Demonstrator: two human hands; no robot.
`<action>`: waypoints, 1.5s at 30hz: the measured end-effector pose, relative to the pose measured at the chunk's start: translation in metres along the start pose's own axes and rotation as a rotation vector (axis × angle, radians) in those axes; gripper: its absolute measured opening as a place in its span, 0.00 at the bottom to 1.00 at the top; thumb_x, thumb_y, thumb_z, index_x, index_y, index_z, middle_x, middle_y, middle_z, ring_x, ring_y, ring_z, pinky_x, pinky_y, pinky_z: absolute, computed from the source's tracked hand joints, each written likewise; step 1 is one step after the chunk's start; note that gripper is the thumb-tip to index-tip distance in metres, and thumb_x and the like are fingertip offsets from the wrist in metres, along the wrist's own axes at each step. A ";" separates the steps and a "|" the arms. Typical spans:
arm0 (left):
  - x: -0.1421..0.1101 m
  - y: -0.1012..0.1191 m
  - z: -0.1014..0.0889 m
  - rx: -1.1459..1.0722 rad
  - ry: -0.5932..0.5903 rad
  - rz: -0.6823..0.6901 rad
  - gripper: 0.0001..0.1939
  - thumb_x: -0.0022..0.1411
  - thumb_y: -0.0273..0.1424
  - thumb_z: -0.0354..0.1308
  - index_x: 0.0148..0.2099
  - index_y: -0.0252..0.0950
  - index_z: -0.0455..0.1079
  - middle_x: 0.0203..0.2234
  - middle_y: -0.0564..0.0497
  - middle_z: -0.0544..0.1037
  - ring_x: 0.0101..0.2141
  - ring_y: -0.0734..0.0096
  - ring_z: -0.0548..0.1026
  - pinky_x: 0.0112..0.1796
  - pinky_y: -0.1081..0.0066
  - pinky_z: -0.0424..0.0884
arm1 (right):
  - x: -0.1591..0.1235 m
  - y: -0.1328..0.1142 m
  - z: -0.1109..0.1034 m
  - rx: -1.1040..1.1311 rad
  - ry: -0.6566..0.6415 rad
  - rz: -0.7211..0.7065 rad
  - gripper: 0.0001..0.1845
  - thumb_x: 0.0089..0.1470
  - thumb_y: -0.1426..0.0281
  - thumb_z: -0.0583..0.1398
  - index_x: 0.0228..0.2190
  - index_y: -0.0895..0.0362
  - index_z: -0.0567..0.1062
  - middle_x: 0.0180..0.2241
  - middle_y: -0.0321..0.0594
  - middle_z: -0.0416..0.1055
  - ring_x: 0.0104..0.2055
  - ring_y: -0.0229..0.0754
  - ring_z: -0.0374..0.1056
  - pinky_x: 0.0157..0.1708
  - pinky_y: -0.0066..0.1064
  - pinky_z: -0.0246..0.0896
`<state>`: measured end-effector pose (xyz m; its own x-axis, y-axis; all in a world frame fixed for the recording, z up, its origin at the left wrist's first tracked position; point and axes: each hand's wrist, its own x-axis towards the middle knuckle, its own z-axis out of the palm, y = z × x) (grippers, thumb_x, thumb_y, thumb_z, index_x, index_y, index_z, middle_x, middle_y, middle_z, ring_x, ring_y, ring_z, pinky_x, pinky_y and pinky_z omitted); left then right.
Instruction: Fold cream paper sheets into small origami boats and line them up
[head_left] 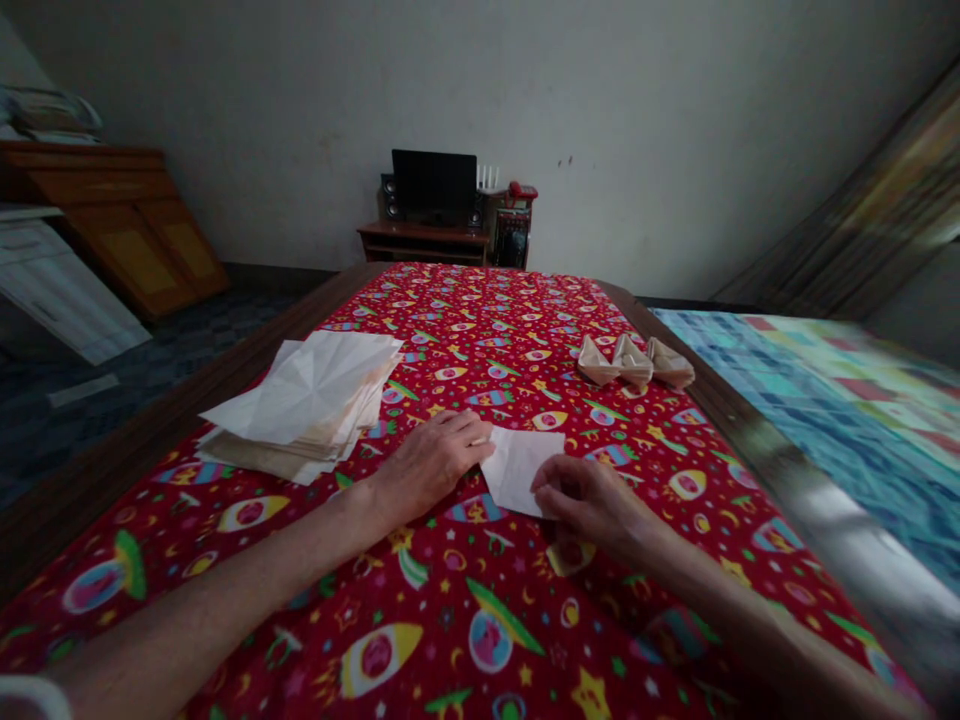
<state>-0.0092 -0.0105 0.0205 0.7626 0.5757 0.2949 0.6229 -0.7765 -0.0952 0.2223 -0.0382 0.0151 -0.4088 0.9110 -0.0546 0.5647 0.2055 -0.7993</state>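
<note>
A small folded sheet of white paper [517,468] lies on the red patterned cloth in front of me, with a crease line showing on it. My left hand [439,455] is at its left corner, fingers close together and closed on the edge. With thumb and fingers, my right hand [581,495] pinches the lower right edge of the same paper. To the left of my left hand lies a loose stack of paper sheets [311,385], its top sheet white with creases fanning from the middle. Several folded paper shapes [632,360] with pointed tips sit in a row at the right.
The red cloth [495,640] covers a long dark wooden table [720,430]. Beyond its far end stand a monitor [435,183] and a red telephone [523,190]. A bed [825,430] is along the right, and a wooden cabinet [127,230] at the left.
</note>
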 end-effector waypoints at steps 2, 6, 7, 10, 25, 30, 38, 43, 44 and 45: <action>0.000 0.004 -0.001 -0.068 -0.021 -0.006 0.12 0.65 0.21 0.48 0.47 0.35 0.68 0.44 0.48 0.71 0.48 0.63 0.65 0.48 0.63 0.64 | -0.011 -0.007 0.003 0.021 -0.105 -0.007 0.09 0.56 0.68 0.53 0.32 0.57 0.71 0.23 0.34 0.71 0.22 0.33 0.65 0.20 0.22 0.56; -0.013 0.018 -0.007 -0.247 -0.076 -0.035 0.16 0.63 0.18 0.46 0.50 0.35 0.66 0.44 0.49 0.72 0.46 0.68 0.67 0.49 0.67 0.66 | -0.028 -0.018 -0.003 -0.171 -0.208 -0.134 0.13 0.54 0.69 0.57 0.43 0.55 0.71 0.26 0.34 0.71 0.26 0.34 0.65 0.24 0.22 0.56; -0.018 0.021 -0.008 -0.272 -0.071 -0.050 0.17 0.63 0.17 0.46 0.51 0.35 0.65 0.45 0.49 0.71 0.47 0.68 0.67 0.50 0.66 0.66 | -0.030 -0.019 -0.006 -0.251 -0.198 -0.168 0.13 0.53 0.71 0.58 0.43 0.54 0.71 0.26 0.33 0.70 0.25 0.33 0.63 0.23 0.22 0.55; -0.029 0.027 -0.008 -0.320 -0.046 -0.065 0.21 0.61 0.16 0.45 0.54 0.33 0.63 0.50 0.47 0.70 0.51 0.67 0.66 0.53 0.66 0.64 | -0.033 -0.014 -0.011 -0.517 -0.086 -0.287 0.17 0.51 0.76 0.56 0.44 0.56 0.71 0.27 0.36 0.69 0.23 0.33 0.59 0.22 0.24 0.50; -0.038 0.028 0.004 -0.318 0.015 -0.057 0.22 0.63 0.19 0.45 0.58 0.34 0.62 0.56 0.44 0.68 0.57 0.66 0.63 0.57 0.61 0.63 | -0.001 -0.004 -0.014 -0.673 -0.096 -0.737 0.11 0.54 0.72 0.59 0.41 0.53 0.75 0.49 0.47 0.69 0.51 0.47 0.63 0.47 0.41 0.60; -0.039 0.029 0.005 -0.330 0.035 -0.054 0.21 0.63 0.19 0.45 0.56 0.33 0.64 0.55 0.44 0.68 0.56 0.65 0.64 0.56 0.61 0.63 | 0.006 0.003 -0.012 -0.291 -0.114 -0.634 0.11 0.59 0.70 0.54 0.38 0.55 0.76 0.40 0.45 0.74 0.42 0.41 0.68 0.42 0.33 0.63; -0.036 0.036 -0.004 -0.415 0.021 -0.083 0.21 0.63 0.19 0.43 0.57 0.34 0.62 0.50 0.44 0.70 0.52 0.64 0.66 0.53 0.61 0.66 | 0.027 0.003 -0.006 -0.153 0.004 -0.203 0.11 0.54 0.63 0.59 0.27 0.57 0.76 0.23 0.35 0.72 0.25 0.35 0.65 0.25 0.24 0.57; -0.036 0.039 -0.007 -0.409 -0.023 -0.085 0.17 0.63 0.18 0.43 0.51 0.30 0.65 0.49 0.43 0.69 0.51 0.63 0.65 0.54 0.62 0.65 | 0.032 0.002 0.001 -0.301 0.073 -0.158 0.14 0.54 0.60 0.59 0.26 0.57 0.75 0.21 0.34 0.69 0.23 0.34 0.61 0.22 0.24 0.50; -0.036 0.040 -0.007 -0.404 -0.024 -0.084 0.17 0.63 0.18 0.44 0.51 0.30 0.66 0.48 0.43 0.69 0.51 0.63 0.65 0.54 0.63 0.65 | 0.033 0.002 0.002 -0.318 0.082 -0.156 0.15 0.54 0.60 0.59 0.25 0.57 0.75 0.21 0.33 0.68 0.22 0.34 0.60 0.22 0.24 0.49; -0.036 0.041 -0.007 -0.398 -0.025 -0.085 0.17 0.62 0.18 0.44 0.51 0.30 0.65 0.48 0.43 0.69 0.51 0.63 0.65 0.54 0.63 0.65 | 0.033 0.003 0.003 -0.335 0.091 -0.158 0.15 0.54 0.59 0.58 0.25 0.57 0.75 0.21 0.33 0.68 0.22 0.34 0.60 0.22 0.24 0.48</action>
<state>-0.0129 -0.0648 0.0128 0.7188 0.6440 0.2618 0.5714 -0.7618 0.3053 0.2084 -0.0090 0.0094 -0.4526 0.8837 0.1195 0.7087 0.4378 -0.5532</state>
